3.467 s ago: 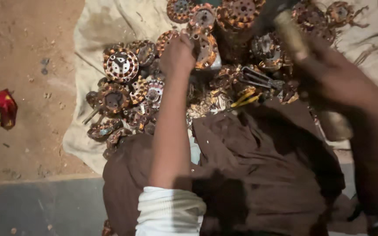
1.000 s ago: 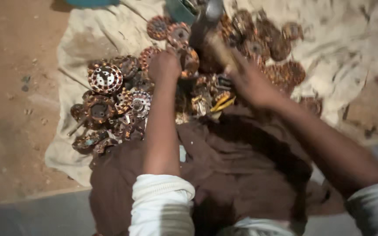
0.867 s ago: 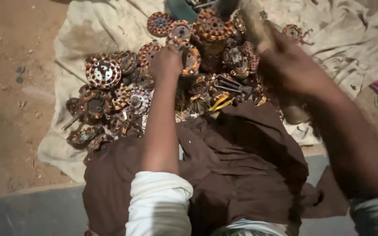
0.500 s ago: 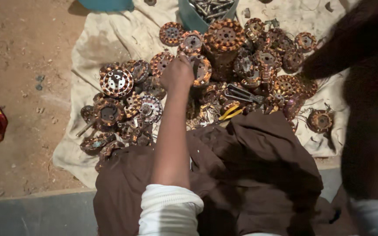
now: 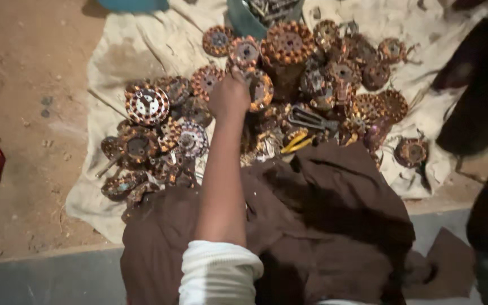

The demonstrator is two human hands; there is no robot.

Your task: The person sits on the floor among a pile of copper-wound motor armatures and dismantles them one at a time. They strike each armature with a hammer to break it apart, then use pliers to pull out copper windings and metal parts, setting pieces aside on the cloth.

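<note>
Dirt floor, pale cloth [image 5: 142, 51] spread with a heap of copper-wound stators.
Left hand [image 5: 229, 97] rests on stator [image 5: 260, 89], just right of grip; closure unclear. Right arm [image 5: 481, 101] blurred, far right, hand unseen.

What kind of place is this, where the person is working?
Probably an outdoor scrap-sorting spot on the ground. A pale cloth is spread over bare dirt, and it carries a heap of copper-wound motor cores. The left hand rests on that heap.
</note>
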